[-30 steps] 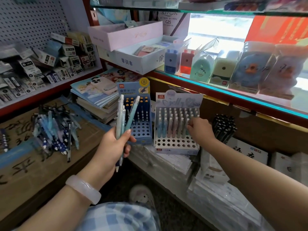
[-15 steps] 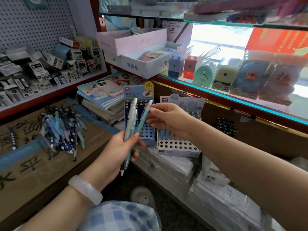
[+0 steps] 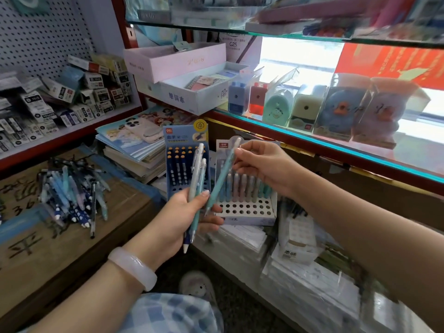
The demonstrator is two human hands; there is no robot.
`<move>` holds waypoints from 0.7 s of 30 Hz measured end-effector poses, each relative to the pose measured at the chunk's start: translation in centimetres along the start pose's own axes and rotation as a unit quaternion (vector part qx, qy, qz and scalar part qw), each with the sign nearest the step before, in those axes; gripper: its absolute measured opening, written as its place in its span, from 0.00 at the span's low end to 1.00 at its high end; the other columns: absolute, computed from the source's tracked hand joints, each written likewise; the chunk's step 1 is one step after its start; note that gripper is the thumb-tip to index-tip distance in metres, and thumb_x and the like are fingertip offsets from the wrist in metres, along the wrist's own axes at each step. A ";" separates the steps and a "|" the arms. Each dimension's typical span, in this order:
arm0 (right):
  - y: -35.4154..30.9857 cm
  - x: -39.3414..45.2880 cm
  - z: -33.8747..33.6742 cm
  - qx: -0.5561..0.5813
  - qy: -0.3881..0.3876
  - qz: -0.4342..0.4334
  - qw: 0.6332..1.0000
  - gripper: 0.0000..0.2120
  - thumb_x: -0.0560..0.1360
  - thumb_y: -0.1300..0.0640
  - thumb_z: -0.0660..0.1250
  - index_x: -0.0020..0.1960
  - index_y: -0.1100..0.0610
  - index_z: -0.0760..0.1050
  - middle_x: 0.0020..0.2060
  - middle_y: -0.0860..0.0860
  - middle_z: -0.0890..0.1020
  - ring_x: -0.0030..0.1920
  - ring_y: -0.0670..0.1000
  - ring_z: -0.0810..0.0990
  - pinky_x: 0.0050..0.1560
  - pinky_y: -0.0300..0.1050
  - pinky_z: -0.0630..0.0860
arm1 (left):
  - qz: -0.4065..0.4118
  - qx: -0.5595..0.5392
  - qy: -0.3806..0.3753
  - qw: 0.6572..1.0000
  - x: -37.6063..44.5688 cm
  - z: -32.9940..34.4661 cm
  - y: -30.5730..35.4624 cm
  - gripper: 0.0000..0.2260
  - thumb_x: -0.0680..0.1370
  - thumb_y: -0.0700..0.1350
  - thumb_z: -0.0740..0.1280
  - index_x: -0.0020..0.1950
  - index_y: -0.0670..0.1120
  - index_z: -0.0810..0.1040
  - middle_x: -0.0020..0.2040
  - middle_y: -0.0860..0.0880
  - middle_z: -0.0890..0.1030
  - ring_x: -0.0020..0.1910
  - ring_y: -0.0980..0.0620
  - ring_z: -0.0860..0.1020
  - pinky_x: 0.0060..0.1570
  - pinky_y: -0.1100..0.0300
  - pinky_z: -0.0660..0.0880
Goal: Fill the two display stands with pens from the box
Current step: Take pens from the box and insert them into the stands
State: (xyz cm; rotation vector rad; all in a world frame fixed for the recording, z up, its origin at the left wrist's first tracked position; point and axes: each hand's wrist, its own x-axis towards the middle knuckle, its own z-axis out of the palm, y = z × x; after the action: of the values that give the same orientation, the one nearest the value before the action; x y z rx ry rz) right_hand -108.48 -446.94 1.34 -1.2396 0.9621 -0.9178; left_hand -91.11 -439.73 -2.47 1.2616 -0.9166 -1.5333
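At 8 o'clock, box point(image 3: 72, 236): brown cardboard, flaps taped blue, a loose pile of pens point(image 3: 72, 191) lying on top.
White stand point(image 3: 245, 207): just right of centre, back rows filled with pastel pens, front holes bare.
Blue stand point(image 3: 185, 164): touching the white stand's 9 o'clock side, a few dark pens at its back.
Right hand point(image 3: 262, 167): at 1 o'clock of centre, fingertips pinching the top of 1 teal pen point(image 3: 221, 179), which slants down to 7 o'clock before the white stand.
Left hand point(image 3: 185, 219): at centre, fingers and thumb curled round 2 pens point(image 3: 198, 179), tips down.
Bracelet point(image 3: 133, 267): pale, on the left wrist.
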 end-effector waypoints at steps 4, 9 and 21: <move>-0.3 -0.1 -3.4 -0.125 0.124 -0.010 0.984 0.05 0.75 0.61 0.66 0.50 0.59 0.75 0.43 0.53 0.83 0.41 0.45 0.84 0.43 0.38 0.80 | 0.018 0.103 0.059 0.993 0.9 0.5 -0.8 0.03 0.81 0.42 0.58 0.51 0.45 0.69 0.38 0.43 0.79 0.26 0.51 0.80 0.26 0.60 0.78; 3.4 0.6 -6.6 -0.414 0.208 -0.039 0.885 0.02 0.77 0.59 0.65 0.49 0.55 0.73 0.45 0.52 0.80 0.46 0.49 0.81 0.50 0.47 0.80 | 0.062 0.205 0.100 0.972 1.7 0.1 -1.4 0.06 0.81 0.45 0.59 0.45 0.46 0.70 0.31 0.48 0.74 0.20 0.56 0.70 0.22 0.62 0.68; 7.7 2.5 -6.2 -0.438 0.218 0.001 0.872 0.03 0.78 0.58 0.62 0.49 0.58 0.72 0.43 0.53 0.79 0.44 0.52 0.79 0.47 0.51 0.79 | 0.064 0.102 0.089 0.989 2.4 -0.4 -1.6 0.08 0.81 0.42 0.57 0.49 0.45 0.75 0.33 0.48 0.74 0.30 0.54 0.71 0.26 0.66 0.71</move>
State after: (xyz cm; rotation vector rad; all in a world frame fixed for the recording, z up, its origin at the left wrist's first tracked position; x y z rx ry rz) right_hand -113.18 -450.49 -6.98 -1.8102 1.8715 -0.7832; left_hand -91.18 -441.52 -4.79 1.4308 -1.0364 -1.2302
